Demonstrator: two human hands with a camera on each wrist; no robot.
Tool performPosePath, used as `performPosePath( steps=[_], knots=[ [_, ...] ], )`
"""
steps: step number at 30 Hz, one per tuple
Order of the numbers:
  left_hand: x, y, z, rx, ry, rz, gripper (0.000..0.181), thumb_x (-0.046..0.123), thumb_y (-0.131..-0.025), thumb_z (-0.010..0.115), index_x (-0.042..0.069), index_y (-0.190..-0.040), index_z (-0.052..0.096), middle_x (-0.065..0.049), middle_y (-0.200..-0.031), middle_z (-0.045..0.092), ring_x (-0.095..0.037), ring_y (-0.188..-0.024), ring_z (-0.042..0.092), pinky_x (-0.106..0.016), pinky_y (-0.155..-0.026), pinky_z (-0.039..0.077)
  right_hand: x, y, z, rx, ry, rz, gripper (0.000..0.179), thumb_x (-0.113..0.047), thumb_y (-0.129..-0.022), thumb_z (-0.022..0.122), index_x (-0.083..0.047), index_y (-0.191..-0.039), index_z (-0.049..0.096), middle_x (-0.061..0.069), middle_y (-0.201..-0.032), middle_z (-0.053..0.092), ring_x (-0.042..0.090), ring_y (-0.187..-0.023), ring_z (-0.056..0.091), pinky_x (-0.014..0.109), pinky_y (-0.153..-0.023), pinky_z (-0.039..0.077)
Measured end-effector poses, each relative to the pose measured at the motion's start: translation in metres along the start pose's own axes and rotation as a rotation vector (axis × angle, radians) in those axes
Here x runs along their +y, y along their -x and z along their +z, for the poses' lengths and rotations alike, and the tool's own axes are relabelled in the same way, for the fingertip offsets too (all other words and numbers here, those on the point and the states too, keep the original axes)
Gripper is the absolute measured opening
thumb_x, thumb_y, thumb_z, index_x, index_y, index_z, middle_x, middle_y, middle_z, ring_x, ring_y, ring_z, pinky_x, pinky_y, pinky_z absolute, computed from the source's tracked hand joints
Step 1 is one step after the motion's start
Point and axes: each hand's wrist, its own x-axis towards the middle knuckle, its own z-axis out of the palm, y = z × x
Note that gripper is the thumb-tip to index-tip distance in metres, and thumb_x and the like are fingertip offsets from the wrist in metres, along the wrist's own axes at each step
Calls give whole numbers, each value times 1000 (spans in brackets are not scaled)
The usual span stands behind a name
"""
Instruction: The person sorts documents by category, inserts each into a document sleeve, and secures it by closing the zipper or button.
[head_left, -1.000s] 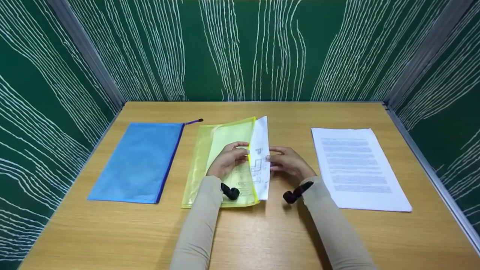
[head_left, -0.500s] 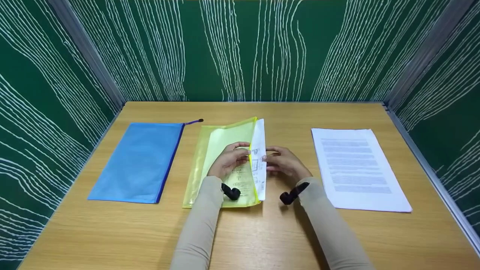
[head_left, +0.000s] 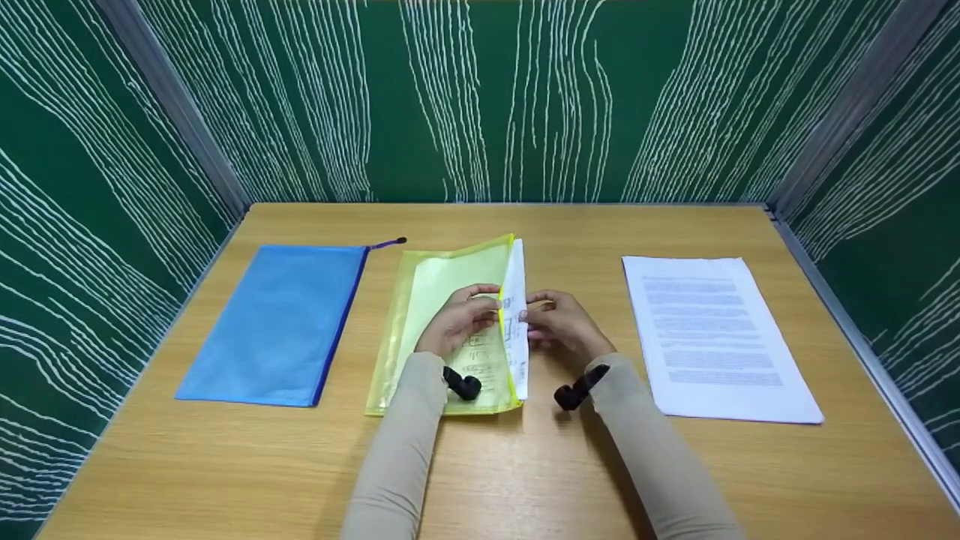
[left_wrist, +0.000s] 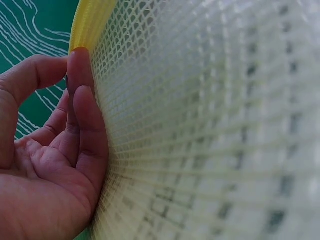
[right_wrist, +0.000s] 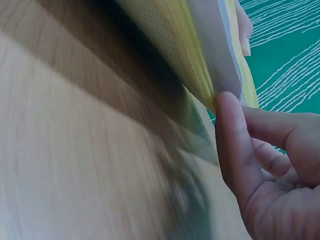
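Observation:
A see-through yellow mesh zip pouch (head_left: 391,367) lies in the middle of the table, its open side facing right. White printed papers (head_left: 517,375) sit mostly inside it, with a narrow strip sticking out past the yellow zip edge. My left hand (head_left: 454,322) lies over the pouch and pinches the upper layer's zip edge (left_wrist: 92,22) at the fingertips. From the right, my right hand (head_left: 566,322) grips the outer edge of the papers, seen in the right wrist view as a white stack (right_wrist: 220,50) between thumb and fingers. Part of the print shows through the mesh.
A blue zip pouch (head_left: 277,322) with a dark purple zip lies flat on the left, its pull tab (head_left: 386,244) pointing right. To the right rests a stack of printed white sheets (head_left: 720,330). Green panels (head_left: 525,97) with white lines enclose the wooden table (head_left: 510,480).
My right hand has moved left with the papers, sliding them further into the yellow pouch, so the strip sticking out is narrower. The left hand has stayed almost in place at the zip edge.

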Motion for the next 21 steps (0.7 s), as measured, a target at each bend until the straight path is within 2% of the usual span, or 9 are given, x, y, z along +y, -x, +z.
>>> performPosePath(
  steps=[3,10,21],
  knots=[
    [0,-1,0,6,-1,0,37,4,-86,65,5,-123,57,-5,-90,64,-12,-66,58,-22,-63,51,-1,0,2,23,0,9,37,-5,-88,68,-1,-122,54,8,-92,65,13,-66,66,24,-62,58],
    [-2,-1,2,14,-5,-2,38,5,-85,65,6,-122,58,-3,-87,64,-11,-69,61,-23,-68,52,-3,-1,9,43,-12,-46,38,-2,-84,71,6,-118,57,7,-86,66,11,-64,66,25,-63,58],
    [-5,-3,2,5,17,1,37,5,-86,65,5,-122,57,-3,-87,65,-11,-68,60,-22,-66,51,-2,0,13,53,21,-53,32,-2,-84,71,5,-114,62,9,-87,67,10,-62,66,24,-62,58]
  ],
)
